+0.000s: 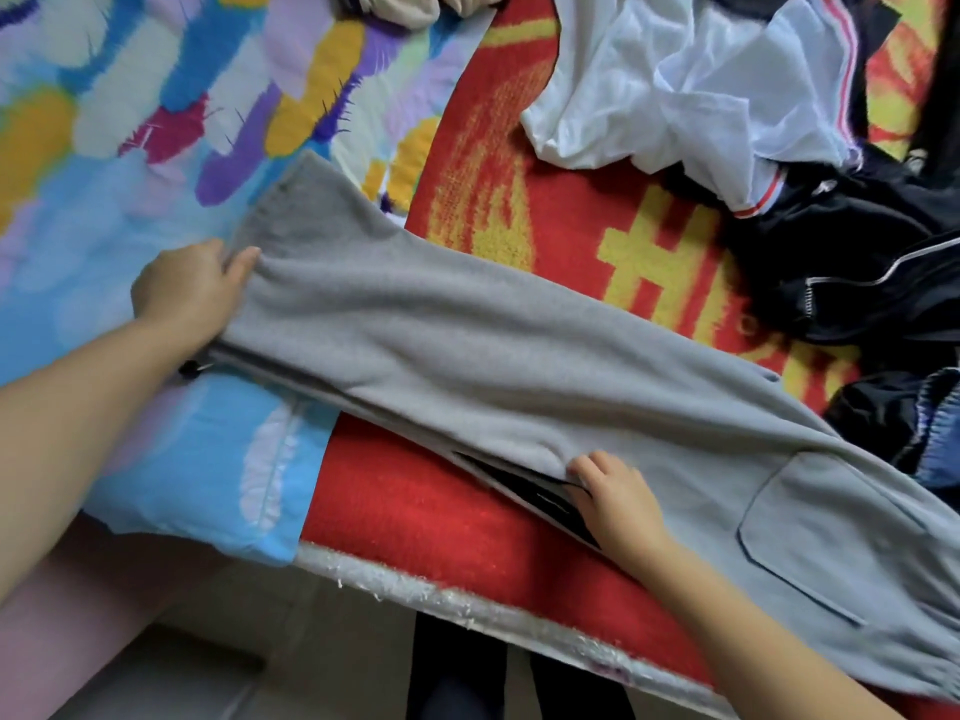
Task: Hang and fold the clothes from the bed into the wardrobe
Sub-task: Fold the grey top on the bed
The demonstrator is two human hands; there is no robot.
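A: What's the left hand (189, 288) doing?

B: It's pinching the cuff end of the grey sweatpants (519, 366), thumb on top, fingers tucked under.

A: And the right hand (618, 498)?

B: It's curling its fingers into the near edge of the pants at mid-leg. The pants are lying stretched between both hands, across the red blanket (415, 511).

A: Any advice?

B: I'd be keeping the cloth taut and the leg edges matched, folding away from the white shirt (675, 90) beyond the right hand.

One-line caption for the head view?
Left hand grips the cuff end of grey sweatpants on the bed while right hand pinches their lower edge.
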